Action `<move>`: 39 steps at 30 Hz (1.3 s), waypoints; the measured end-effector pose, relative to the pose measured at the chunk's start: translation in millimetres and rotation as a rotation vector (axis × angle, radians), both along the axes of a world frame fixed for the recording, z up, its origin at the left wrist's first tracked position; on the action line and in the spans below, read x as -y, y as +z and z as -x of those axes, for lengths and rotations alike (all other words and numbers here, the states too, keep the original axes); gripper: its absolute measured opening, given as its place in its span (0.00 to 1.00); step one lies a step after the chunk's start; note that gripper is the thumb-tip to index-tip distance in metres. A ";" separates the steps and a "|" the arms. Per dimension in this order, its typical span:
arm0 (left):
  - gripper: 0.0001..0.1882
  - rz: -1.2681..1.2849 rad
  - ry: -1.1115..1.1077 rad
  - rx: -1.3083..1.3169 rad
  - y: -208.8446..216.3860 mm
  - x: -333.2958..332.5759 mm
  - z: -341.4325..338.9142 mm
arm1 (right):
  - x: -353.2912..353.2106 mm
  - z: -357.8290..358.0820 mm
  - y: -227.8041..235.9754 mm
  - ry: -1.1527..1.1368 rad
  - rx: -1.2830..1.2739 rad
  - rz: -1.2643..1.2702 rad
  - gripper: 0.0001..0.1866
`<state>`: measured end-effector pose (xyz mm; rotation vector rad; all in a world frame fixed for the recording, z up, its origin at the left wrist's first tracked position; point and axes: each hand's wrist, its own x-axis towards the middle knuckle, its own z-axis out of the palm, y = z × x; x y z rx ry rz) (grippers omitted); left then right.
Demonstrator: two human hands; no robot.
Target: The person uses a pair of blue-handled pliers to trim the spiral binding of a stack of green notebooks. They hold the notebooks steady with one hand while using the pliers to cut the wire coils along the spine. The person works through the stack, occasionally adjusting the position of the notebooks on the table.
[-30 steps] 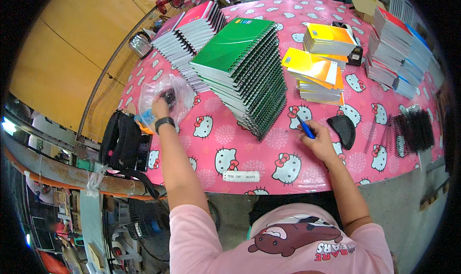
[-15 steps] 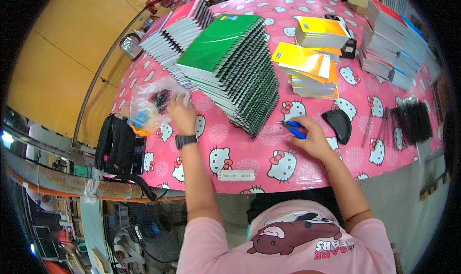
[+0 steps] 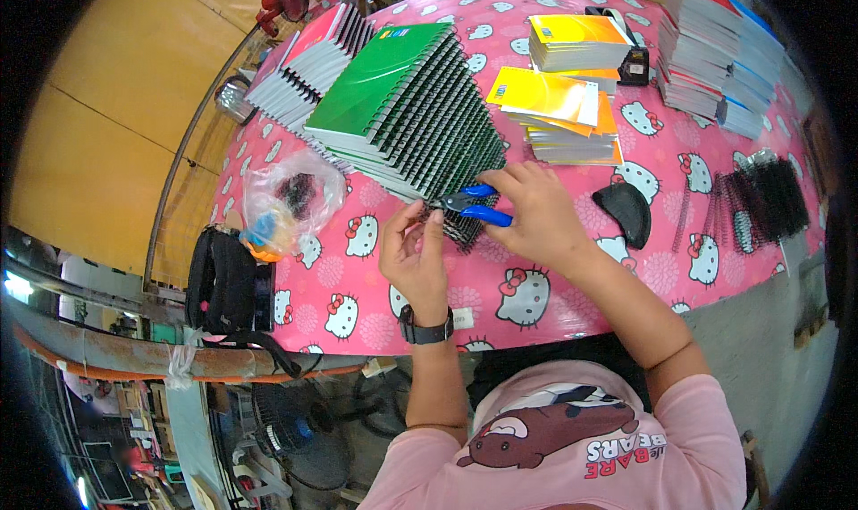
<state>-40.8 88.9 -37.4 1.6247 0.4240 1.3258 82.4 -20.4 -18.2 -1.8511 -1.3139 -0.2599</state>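
My right hand (image 3: 541,210) is closed round the blue handles of a pair of wire cutters (image 3: 485,213). The cutters' jaws point left at the near corner of a tall stack of green spiral notebooks (image 3: 384,76) with black coils. Just left of the jaws is my left hand (image 3: 414,255), wearing a dark wristwatch (image 3: 426,325). Its fingers are curled and its thumb and forefinger almost meet beside the stack's corner; whatever is between them is too small to make out.
Yellow booklets (image 3: 545,94) are piled beyond my right hand. A black curved case (image 3: 624,215) and black spiral coils (image 3: 760,206) lie on the right. Red and blue books (image 3: 702,54) stand behind. Leftward are a plastic bag (image 3: 299,193), a black pouch (image 3: 223,278) and red notebooks (image 3: 313,50).
My left hand has left the plastic bag and come right to the green stack's near corner. My right hand has raised the cutters from the tablecloth, moving them up and left to meet it.
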 end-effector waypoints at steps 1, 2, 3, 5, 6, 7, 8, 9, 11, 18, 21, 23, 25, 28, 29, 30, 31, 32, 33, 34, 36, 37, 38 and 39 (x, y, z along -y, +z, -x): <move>0.15 0.019 0.007 0.012 -0.1 1.5 -0.6 | -0.1 0.5 0.2 -0.008 0.010 0.014 0.23; 0.14 0.038 0.014 0.024 0.0 3.9 -1.2 | 0.4 2.3 2.3 -0.016 0.014 0.010 0.22; 0.14 0.058 0.021 0.036 0.5 5.2 -2.0 | 1.7 4.9 5.8 -0.023 0.018 0.006 0.21; 0.14 0.047 0.045 0.014 0.6 6.2 -2.2 | 3.6 6.6 6.5 -0.024 0.004 0.026 0.20; 0.14 0.042 0.057 0.003 0.4 6.2 -2.1 | 3.4 5.3 6.2 -0.018 -0.012 0.047 0.19; 0.14 0.040 0.050 0.009 0.3 5.7 -1.9 | 3.1 3.8 6.4 -0.011 -0.027 0.064 0.18; 0.14 0.038 0.042 0.014 -0.3 5.2 -1.6 | 3.0 2.8 5.3 -0.009 -0.044 0.073 0.17; 0.14 0.036 0.034 0.020 -1.1 4.8 -1.6 | 2.9 1.8 3.4 -0.008 -0.061 0.083 0.17; 0.13 0.043 0.026 0.037 -2.2 3.3 -1.3 | 4.0 0.7 1.7 -0.006 -0.100 0.093 0.17; 0.11 0.149 0.010 0.073 1.5 8.6 0.0 | 9.6 -3.5 -4.9 -0.058 0.085 0.014 0.20; 0.10 0.145 0.010 0.043 3.2 10.5 0.3 | 7.0 -0.1 -4.1 -0.026 0.015 0.067 0.20; 0.10 0.140 0.013 0.051 2.2 8.9 0.8 | 5.2 0.5 -3.1 -0.002 -0.077 0.142 0.20; 0.10 0.143 0.010 0.060 2.2 8.8 0.6 | 3.5 -1.2 -2.9 0.008 -0.185 0.262 0.20; 0.10 0.148 -0.005 0.078 1.8 9.2 0.2 | 6.2 -4.4 -6.9 0.007 -0.228 0.210 0.19; 0.10 0.141 -0.011 0.084 0.3 7.9 0.9 | 7.0 -6.1 -7.9 0.001 -0.136 0.129 0.18; 0.10 0.134 -0.018 0.091 -1.1 6.7 1.6 | 7.7 -8.1 -8.7 -0.006 -0.043 0.048 0.18; 0.10 0.134 -0.022 0.094 -2.3 6.3 1.7 | 8.6 -9.3 -9.4 -0.015 0.049 -0.032 0.17; 0.11 0.133 -0.026 0.098 -3.4 5.9 1.7 | 8.3 -8.8 -10.3 -0.016 0.078 -0.041 0.17; 0.11 0.133 -0.030 0.101 -4.7 5.5 1.9 | 7.0 -7.6 -11.9 -0.017 0.107 -0.051 0.17; 0.11 0.119 -0.041 0.088 -6.3 4.5 2.7 | 5.9 -6.5 -13.0 -0.019 0.135 -0.063 0.16; 0.13 0.091 -0.064 0.061 -9.2 2.9 4.6 | 4.9 -5.5 -15.0 0.009 0.048 0.027 0.16; 0.13 0.102 -0.068 0.064 -9.1 3.0 4.9 | 4.4 -4.8 -15.3 0.024 0.005 0.073 0.16; 0.13 0.113 -0.073 0.066 -9.1 3.3 4.9 | 4.5 -4.1 -15.1 0.026 -0.051 0.114 0.16; 0.14 0.125 -0.078 0.069 -9.0 3.3 4.8 | 5.1 -3.5 -14.9 0.026 -0.107 0.156 0.16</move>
